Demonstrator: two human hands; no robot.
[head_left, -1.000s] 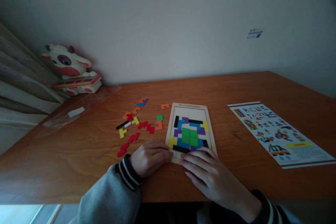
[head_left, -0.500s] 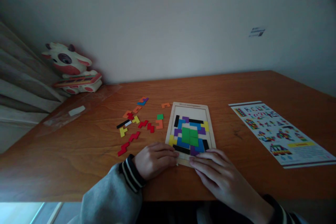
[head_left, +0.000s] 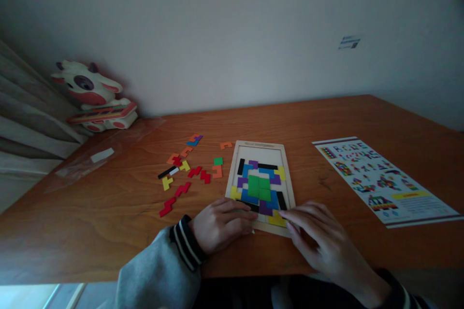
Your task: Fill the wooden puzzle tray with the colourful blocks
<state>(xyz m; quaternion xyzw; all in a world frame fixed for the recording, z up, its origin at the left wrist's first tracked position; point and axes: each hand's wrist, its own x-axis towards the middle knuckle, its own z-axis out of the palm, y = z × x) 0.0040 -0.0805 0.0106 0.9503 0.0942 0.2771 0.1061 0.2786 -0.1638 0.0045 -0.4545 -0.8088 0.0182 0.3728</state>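
A wooden puzzle board [head_left: 289,181] lies before me, filled over much of its lower part with flat coloured pieces. Its middle holds green pieces [head_left: 259,187]. My left hand [head_left: 223,224] rests over the lower left corner, its fingers loosely stretched across a black bar piece [head_left: 250,205]. At the lower right corner is my right hand [head_left: 322,236], thumb and forefinger apart, their tips beside a yellow piece [head_left: 276,219] lying in the board. Nothing shows held in either hand. A purple piece [head_left: 266,208] sits left of the yellow one.
Loose red pieces [head_left: 182,189], yellow ones [head_left: 167,183], orange ones [head_left: 217,172] and a green square [head_left: 218,161] lie left of the board. A printed sheet [head_left: 384,178] is on the right. A toy cow [head_left: 96,96] and clear plastic wrap [head_left: 76,166] are at the far left.
My right hand has shifted right and its fingers have parted, uncovering the yellow piece in the lower right corner. My left hand has slid slightly right along the board's lower edge.
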